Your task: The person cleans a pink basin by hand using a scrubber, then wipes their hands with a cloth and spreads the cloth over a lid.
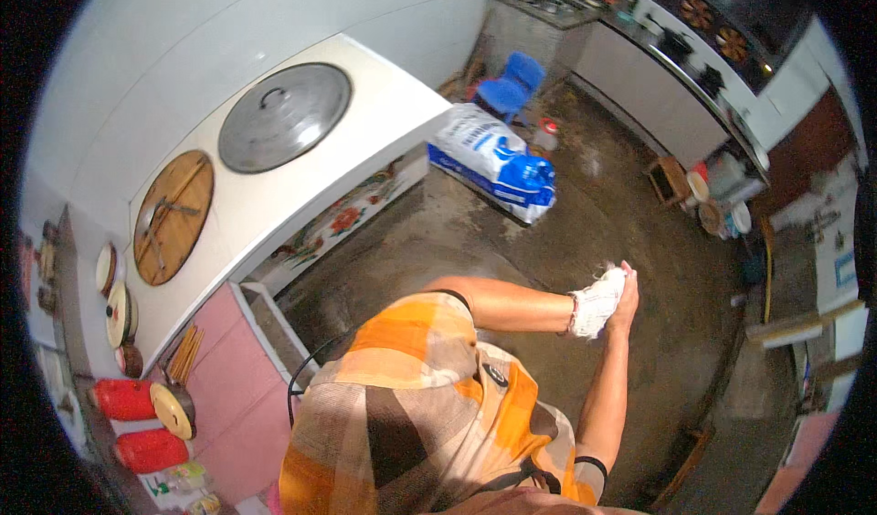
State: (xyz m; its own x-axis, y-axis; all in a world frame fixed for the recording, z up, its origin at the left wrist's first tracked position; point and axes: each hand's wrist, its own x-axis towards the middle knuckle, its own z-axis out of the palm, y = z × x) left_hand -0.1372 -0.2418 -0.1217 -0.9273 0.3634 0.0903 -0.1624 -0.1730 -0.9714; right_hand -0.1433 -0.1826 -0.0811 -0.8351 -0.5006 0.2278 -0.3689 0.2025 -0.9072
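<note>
My left hand (597, 305) wears a white knitted work glove with loose threads at its edges. Bare, my right hand (623, 301) presses against the glove's outer side, fingers pointing up along it. Both hands meet in front of me above the dark floor (671, 364). The gloved fingers and the inner side of the right hand are hidden, so how they grip is unclear. An orange, brown and beige checked garment (411, 392) covers my upper body and ends above the forearms.
To the left, a white-topped stove counter (390, 90) bears a large metal lid (286, 118) and a round wooden lid (173, 217). A blue-and-white sack (490, 162) lies on the floor near a blue plastic chair (512, 87). Buckets (709, 217) stand at the right.
</note>
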